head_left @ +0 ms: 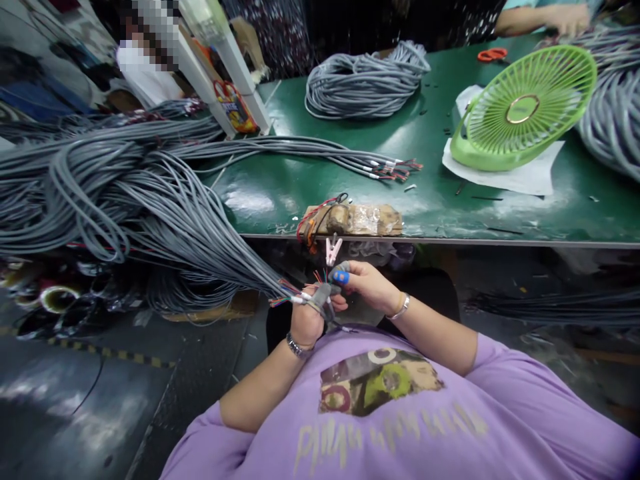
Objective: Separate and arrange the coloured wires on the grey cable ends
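My left hand (307,323) is closed around the end of a grey cable, with grey wrapping on its thumb or finger. Thin coloured wires (320,276) fan out above that hand. My right hand (373,285) is in a pinch at these wires, its fingertips close to the left hand's; a blue wrap (341,277) covers one fingertip. The exact wire between the right fingers is too small to make out. Beside the left hand, a bundle of grey cables (225,247) ends in white-banded tips with bare coloured wires. A pale pink clip (333,251) stands just above the hands at the table edge.
The green table (425,207) bears a cardboard strip (377,220), more cable ends (350,160), a coiled grey cable bundle (365,83), a green fan (530,110) and orange-handled scissors (493,55). A white post (243,73) rises at left. Another person's hand (570,19) is at far right.
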### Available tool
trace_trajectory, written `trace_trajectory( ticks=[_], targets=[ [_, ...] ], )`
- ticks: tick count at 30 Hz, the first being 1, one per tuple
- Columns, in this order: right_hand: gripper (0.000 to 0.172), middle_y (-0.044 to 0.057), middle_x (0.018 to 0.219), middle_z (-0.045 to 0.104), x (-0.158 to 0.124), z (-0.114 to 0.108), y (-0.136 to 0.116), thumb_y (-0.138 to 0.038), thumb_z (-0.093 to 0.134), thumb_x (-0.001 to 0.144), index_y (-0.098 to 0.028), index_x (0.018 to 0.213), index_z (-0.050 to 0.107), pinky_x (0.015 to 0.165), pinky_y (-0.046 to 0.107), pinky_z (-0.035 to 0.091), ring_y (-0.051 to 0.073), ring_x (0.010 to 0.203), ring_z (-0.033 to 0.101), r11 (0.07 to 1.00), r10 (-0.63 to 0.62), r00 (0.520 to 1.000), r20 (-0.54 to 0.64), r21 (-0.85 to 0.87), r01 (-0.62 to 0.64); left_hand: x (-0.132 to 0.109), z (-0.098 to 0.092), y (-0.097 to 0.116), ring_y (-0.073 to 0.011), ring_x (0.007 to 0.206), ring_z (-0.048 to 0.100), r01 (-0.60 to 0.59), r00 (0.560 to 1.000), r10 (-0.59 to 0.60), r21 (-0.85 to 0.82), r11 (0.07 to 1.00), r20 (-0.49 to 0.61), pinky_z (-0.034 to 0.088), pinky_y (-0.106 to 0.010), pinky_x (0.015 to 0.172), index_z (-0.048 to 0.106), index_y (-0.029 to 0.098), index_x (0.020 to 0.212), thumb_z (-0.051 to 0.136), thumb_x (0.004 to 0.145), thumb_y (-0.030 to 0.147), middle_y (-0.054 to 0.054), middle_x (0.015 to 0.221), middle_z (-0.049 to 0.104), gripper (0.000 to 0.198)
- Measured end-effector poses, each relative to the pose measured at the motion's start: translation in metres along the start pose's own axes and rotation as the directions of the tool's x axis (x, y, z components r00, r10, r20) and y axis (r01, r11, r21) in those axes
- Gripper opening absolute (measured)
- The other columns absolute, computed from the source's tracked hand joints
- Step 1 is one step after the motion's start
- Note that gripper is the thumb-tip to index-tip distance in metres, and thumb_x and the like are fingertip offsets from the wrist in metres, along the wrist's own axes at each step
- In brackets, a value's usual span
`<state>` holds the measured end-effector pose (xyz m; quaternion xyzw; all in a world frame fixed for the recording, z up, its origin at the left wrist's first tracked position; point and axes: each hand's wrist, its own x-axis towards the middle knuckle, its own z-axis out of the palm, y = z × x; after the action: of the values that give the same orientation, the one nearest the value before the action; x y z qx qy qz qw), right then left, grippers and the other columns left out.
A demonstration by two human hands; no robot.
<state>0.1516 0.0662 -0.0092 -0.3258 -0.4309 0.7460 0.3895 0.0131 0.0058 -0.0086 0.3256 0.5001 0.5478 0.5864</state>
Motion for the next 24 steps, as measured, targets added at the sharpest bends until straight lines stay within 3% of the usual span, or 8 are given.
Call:
trace_trajectory(
  ticks=[8, 15, 20, 24],
  targets=[
    [0.036, -0.005, 0.054, 0.05, -0.003, 0.013, -0.006, -0.045, 0.073, 0.072, -0.016, 0.081, 0.055, 0.045, 0.021, 0.03, 0.007, 0.045, 0.042, 0.999, 0.011, 0.986, 0.165, 0.038, -0.018, 0.001, -0.007, -0.009, -0.0204, 0.06, 0.07, -0.051, 0.998, 0.05, 0.031, 0.998, 0.038, 0.057, -0.029, 0.056, 0.064, 0.014, 0.072, 0.069, 0.074, 0.048, -0.007, 0.063, 0.071, 0.034],
    [0.036, -0.005, 0.054, 0.051, -0.001, 0.016, -0.005, -0.042, 0.075, 0.069, -0.015, 0.077, 0.053, 0.042, 0.021, 0.031, 0.006, 0.042, 0.042, 0.999, 0.03, 0.994, 0.107, 0.014, -0.031, 0.005, -0.013, -0.019, -0.0219, 0.06, 0.071, -0.023, 1.0, 0.021, 0.091, 0.996, 0.023, 0.058, -0.031, 0.058, 0.064, 0.014, 0.074, 0.067, 0.076, 0.048, -0.006, 0.062, 0.071, 0.034],
    [0.032, -0.003, 0.056, 0.054, 0.001, 0.014, -0.01, -0.036, 0.077, 0.065, -0.013, 0.072, 0.055, 0.044, 0.02, 0.032, 0.005, 0.045, 0.044, 0.997, 0.034, 0.997, 0.065, -0.078, -0.029, 0.003, -0.012, -0.014, -0.0223, 0.06, 0.071, -0.021, 0.999, 0.014, 0.141, 0.99, 0.05, 0.058, -0.031, 0.056, 0.065, 0.014, 0.075, 0.066, 0.076, 0.047, -0.007, 0.064, 0.072, 0.033],
    [0.032, -0.008, 0.044, 0.046, 0.0, 0.02, -0.006, -0.038, 0.072, 0.07, -0.018, 0.073, 0.048, 0.037, 0.02, 0.03, 0.007, 0.035, 0.039, 0.997, 0.06, 0.991, 0.117, 0.031, -0.065, 0.001, -0.01, -0.007, -0.0221, 0.062, 0.071, -0.059, 0.995, 0.04, 0.223, 0.973, 0.087, 0.057, -0.03, 0.057, 0.065, 0.014, 0.068, 0.067, 0.076, 0.044, -0.006, 0.061, 0.071, 0.031]
  ],
)
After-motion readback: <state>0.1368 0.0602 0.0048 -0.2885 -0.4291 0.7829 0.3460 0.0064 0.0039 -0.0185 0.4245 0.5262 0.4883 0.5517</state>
